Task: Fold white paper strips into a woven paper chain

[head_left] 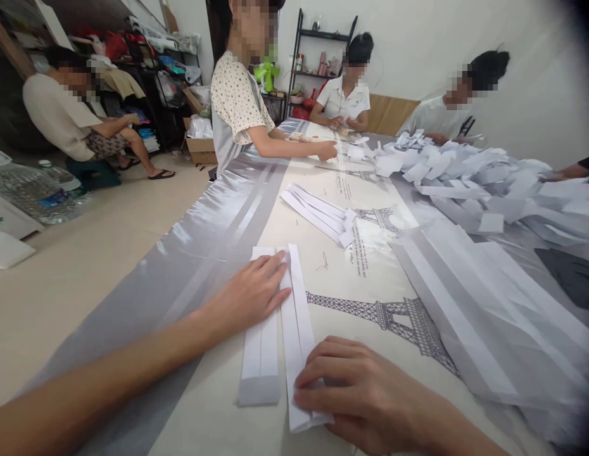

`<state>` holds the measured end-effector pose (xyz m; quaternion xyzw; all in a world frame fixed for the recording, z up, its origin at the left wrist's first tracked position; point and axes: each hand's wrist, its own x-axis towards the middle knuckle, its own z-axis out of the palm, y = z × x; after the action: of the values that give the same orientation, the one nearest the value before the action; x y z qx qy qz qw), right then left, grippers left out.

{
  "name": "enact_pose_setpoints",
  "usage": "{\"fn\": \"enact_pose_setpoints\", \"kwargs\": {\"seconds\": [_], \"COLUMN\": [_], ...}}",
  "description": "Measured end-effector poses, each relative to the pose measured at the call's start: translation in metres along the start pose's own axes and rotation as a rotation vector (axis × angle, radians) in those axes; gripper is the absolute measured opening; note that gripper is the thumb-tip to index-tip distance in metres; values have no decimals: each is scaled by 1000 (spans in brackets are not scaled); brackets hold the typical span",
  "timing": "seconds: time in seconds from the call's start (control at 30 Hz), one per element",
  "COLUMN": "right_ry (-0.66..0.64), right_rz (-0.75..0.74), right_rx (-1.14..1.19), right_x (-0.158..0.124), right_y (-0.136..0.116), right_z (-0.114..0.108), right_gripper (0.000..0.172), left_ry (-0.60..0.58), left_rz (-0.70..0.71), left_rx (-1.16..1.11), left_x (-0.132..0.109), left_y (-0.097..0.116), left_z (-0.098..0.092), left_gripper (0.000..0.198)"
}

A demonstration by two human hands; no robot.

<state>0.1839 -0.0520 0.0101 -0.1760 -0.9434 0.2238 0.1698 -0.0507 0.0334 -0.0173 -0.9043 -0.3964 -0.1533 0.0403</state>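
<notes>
Two narrow stacks of white paper strips lie side by side on the tablecloth in front of me. My left hand (259,286) rests with its fingers stretched over the far part of both, across the left paper strips (259,351) and onto the top of the right paper strips (298,316). At the near end of the right strips, my right hand (354,386) has its fingers curled over the paper and grips its edge. Beyond them lies another fanned group of white strips (318,214).
The long table wears a grey and cream tablecloth (218,266) printed with towers. A large heap of white paper pieces (465,168) covers its far right, with long folded white sheets (484,316) nearer. Several people work around it; one person (61,114) sits at the left.
</notes>
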Motion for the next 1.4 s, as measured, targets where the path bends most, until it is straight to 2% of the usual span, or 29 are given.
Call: {"fn": "enact_pose_setpoints", "kwargs": {"seconds": [0.1, 0.2, 0.3, 0.4, 0.53, 0.83, 0.97, 1.17, 1.4], "right_ry": [12, 86, 161, 110, 63, 39, 55, 77, 62], "right_rz": [11, 50, 229, 321, 301, 319, 306, 286, 297], "right_rx": [87, 185, 30, -149, -205, -219, -233, -241, -243], "right_x": [0, -3, -7, -8, -7, -5, -6, -5, -6], "right_y": [1, 7, 18, 26, 27, 22, 22, 21, 23], "right_z": [-1, -3, -3, 3, 10, 7, 9, 9, 10], "right_gripper": [22, 43, 44, 52, 58, 53, 52, 49, 51], "left_ry": [9, 19, 33, 28, 29, 15, 12, -9, -42], "left_rz": [34, 38, 38, 34, 29, 32, 53, 60, 80], "left_rx": [-29, -45, -48, -46, -66, -30, -39, -59, -8], "left_x": [1, 1, 1, 0, 0, 1, 2, 2, 1], "left_y": [-4, -6, -6, -5, -5, -4, -5, -5, -6], "left_z": [2, 4, 6, 7, 8, 7, 6, 3, 10], "left_gripper": [41, 42, 42, 43, 45, 43, 41, 48, 45]}}
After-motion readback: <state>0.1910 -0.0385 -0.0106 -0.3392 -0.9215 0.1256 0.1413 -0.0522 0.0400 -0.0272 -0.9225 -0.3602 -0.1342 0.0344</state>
